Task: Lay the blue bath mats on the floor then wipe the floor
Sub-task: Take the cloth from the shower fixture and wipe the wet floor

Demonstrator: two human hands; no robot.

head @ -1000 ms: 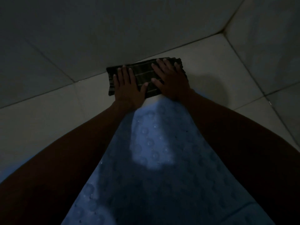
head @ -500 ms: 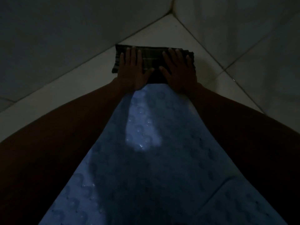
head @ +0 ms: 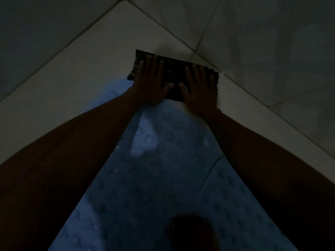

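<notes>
A dark striped cloth [head: 175, 69], folded, lies on the pale floor tile [head: 72, 82] just short of the corner where the two walls meet. My left hand [head: 152, 86] and my right hand [head: 199, 93] press flat on it side by side, fingers spread, not curled around it. Behind the hands a blue bath mat [head: 154, 178] with a raised round pattern lies flat between my forearms. A second blue mat [head: 235, 205] lies against it at the lower right, with a seam between them.
The room is very dim. A tiled wall [head: 272, 51] rises close on the right and another wall [head: 36, 24] on the left. A dark rounded shape [head: 190, 230] sits on the mat at the bottom edge; I cannot tell what it is.
Both hands have slid the cloth along the floor to the right, closer to the right wall. The view has swung so the corner sits at the top.
</notes>
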